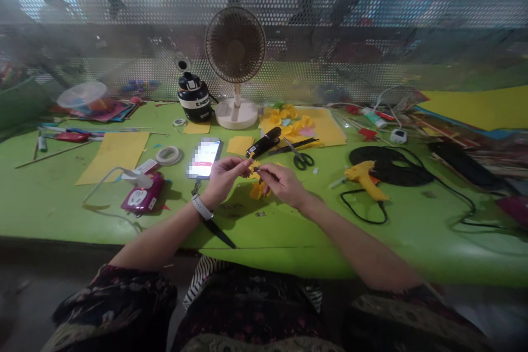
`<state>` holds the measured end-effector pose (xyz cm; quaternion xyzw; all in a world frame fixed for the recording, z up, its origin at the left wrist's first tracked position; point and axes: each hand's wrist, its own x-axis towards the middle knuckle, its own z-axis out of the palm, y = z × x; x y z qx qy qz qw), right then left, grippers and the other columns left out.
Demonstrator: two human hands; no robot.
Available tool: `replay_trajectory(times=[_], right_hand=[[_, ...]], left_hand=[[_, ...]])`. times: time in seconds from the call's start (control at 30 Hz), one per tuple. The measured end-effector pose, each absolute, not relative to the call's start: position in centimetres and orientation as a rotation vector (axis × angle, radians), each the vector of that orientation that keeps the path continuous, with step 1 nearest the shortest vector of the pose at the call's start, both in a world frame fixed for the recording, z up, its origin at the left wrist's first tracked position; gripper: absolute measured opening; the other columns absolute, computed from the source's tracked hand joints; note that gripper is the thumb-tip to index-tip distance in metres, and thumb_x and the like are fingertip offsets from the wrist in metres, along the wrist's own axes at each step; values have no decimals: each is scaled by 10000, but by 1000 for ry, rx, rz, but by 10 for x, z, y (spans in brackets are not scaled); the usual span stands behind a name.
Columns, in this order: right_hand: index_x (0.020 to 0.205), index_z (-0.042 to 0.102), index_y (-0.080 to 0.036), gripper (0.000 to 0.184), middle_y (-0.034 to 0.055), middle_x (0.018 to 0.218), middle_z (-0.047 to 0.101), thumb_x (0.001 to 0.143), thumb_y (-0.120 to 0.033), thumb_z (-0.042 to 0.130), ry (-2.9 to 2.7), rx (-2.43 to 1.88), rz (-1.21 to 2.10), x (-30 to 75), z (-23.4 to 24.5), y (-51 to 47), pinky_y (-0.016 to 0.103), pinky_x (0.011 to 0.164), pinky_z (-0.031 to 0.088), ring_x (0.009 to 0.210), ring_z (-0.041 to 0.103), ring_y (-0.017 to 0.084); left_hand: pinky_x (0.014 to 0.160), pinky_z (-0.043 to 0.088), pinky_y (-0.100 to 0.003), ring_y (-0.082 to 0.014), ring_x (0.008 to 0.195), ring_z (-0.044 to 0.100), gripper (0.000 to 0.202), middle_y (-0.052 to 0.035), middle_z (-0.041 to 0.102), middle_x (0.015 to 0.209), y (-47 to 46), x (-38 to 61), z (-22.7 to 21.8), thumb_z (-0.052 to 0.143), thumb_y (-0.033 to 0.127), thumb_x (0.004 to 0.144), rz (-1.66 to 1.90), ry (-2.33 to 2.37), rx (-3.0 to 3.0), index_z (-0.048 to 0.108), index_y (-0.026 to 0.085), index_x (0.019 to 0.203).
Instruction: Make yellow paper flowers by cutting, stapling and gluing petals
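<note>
The small yellow paper piece (252, 166) sits pinched in the fingertips of your left hand (225, 177), just above the bench (124, 209). Your right hand (285, 182) is closed on a thin dark stick (264, 171) that lies crosswise, its tip pointing left into the paper. Yellow scraps (258, 191) lie just below both hands, and scissors (301, 158) lie beyond your right

At the back of your green table (412, 231) stands a desk fan (235, 47). Before it lie a black stapler (264, 143) and scissors (303, 159), with a yellow glue gun (365, 179) further right and a phone (204, 158) left.
</note>
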<state>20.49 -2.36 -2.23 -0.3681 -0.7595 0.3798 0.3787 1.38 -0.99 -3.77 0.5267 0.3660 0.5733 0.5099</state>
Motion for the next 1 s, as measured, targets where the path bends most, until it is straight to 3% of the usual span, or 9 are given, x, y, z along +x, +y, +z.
replay_trajectory(times=[0.17, 0.37, 0.63, 0.83, 1.0], right_hand=[[996, 593, -203, 205, -15, 724, 631, 980, -383, 497, -1959, -976, 973, 205, -23, -24, 265, 526, 512, 504, 640, 129], [1026, 608, -205, 238, 22, 818, 696, 983, -414, 503, -1979, -1061, 918, 207, -23, -21, 287, 560, 528, 547, 647, 136], [974, 643, -204, 202, 71, 905, 724, 947, -395, 583, -2017, -1072, 668, 208, -21, -21, 337, 716, 536, 831, 683, 216], [954, 653, -202, 171, 69, 899, 731, 936, -356, 584, -2001, -1175, 528, 220, -15, -12, 313, 668, 503, 737, 652, 190], [958, 668, -199, 145, 80, 932, 747, 928, -314, 585, -2041, -1600, 344, 241, -10, 7, 305, 649, 466, 745, 664, 205]], left_hand=[[571, 516, -226, -91, 550, 616, 248, -14, 698, 629, -8, 13, -37, 848, 397, 728, 1423, 857, 1206, 748, 171, 748], [556, 492, -210, -79, 539, 589, 280, -5, 683, 614, -2, 10, -36, 857, 415, 709, 1482, 873, 1116, 736, 165, 743], [563, 486, -208, -73, 553, 584, 264, 10, 666, 630, -1, 8, -35, 847, 402, 728, 1486, 856, 1100, 720, 174, 768], [623, 521, -237, -88, 609, 623, 282, -6, 694, 704, 7, 1, -35, 829, 429, 738, 1510, 908, 1067, 727, 182, 826], [669, 539, -257, -105, 669, 654, 288, -26, 712, 756, 9, -2, -35, 831, 420, 734, 1406, 934, 1080, 734, 174, 847]])
